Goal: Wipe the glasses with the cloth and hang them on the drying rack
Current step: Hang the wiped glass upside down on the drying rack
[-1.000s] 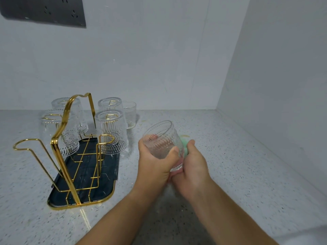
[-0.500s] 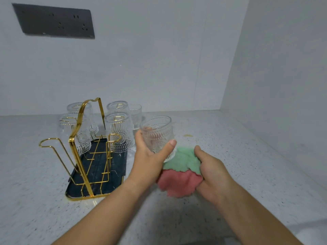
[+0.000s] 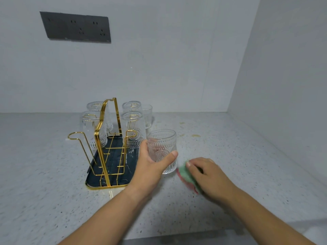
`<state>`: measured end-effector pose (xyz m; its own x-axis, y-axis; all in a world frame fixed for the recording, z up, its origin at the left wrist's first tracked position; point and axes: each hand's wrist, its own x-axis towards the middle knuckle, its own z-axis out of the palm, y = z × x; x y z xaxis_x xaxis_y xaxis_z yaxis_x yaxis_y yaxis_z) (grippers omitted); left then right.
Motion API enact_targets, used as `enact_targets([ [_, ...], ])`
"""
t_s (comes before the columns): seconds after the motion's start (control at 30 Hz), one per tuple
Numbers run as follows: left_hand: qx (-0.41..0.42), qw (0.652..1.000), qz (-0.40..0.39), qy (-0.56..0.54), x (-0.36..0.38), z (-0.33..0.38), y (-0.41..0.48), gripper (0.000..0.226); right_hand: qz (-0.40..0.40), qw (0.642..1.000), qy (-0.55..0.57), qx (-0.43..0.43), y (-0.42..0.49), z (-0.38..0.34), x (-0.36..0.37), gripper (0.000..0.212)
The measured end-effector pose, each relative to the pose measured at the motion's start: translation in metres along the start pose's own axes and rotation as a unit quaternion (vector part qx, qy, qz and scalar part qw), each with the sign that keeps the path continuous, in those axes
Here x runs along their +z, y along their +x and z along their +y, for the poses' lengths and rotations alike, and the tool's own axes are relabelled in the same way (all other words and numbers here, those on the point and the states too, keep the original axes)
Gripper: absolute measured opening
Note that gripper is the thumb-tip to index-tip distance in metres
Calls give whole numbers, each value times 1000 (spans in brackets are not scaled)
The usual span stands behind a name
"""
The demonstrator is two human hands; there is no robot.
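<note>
Hands at centre frame, one on a glass, one on the cloth.

Left hand [image 3: 152, 165] is wrapped around an upright ribbed glass [image 3: 162, 149], thumb across its front and fingers behind it; whether its base touches the speckled counter [image 3: 230, 147] I cannot tell. Just right of it, the right hand [image 3: 207, 175] lies palm down on the green and pink cloth [image 3: 185, 175], fingers curled over it and pressing it to the counter. Left of centre stands the gold wire rack [image 3: 106, 144] on its dark tray [image 3: 113, 181], with four glasses hung upside down on its far prongs and the two near hooks bare. A fifth glass [image 3: 147, 115] stands upright behind the rack. Upper left, a dark socket panel [image 3: 76, 27] sits on the wall.
</note>
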<state>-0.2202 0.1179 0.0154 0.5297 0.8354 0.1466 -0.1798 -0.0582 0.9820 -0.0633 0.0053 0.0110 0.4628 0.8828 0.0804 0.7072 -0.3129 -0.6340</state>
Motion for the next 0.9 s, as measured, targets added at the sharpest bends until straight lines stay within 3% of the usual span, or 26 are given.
enact_targets([
  [0.1,-5,1000,-7,2,-7,1,-1,54,13,996,84,27,4,-5,-1,56],
  [0.2,-4,1000,-20,2,-9,7,0,54,33,979,199,9,6,-29,-14,34],
  [0.3,2,998,-53,-14,-5,21,-2,54,-7,957,286,-45,4,-58,-27,23],
  [0.43,38,996,-74,-32,-1,49,-4,53,-36,912,401,-75,4,-77,-38,37],
  [0.53,69,995,-70,-24,0,74,-4,53,-104,859,495,-79,6,-81,-40,47],
  [0.63,90,994,-62,11,1,91,-3,59,-207,766,604,-78,6,-91,-37,55],
  [0.73,80,994,-66,15,-2,104,2,73,-223,702,672,-83,12,-99,-35,61],
  [0.83,59,994,-62,66,-10,121,9,89,-182,705,683,-58,21,-96,-40,72],
  [0.9,65,985,-55,147,-19,132,15,99,-167,734,658,-26,25,-93,-48,90],
])
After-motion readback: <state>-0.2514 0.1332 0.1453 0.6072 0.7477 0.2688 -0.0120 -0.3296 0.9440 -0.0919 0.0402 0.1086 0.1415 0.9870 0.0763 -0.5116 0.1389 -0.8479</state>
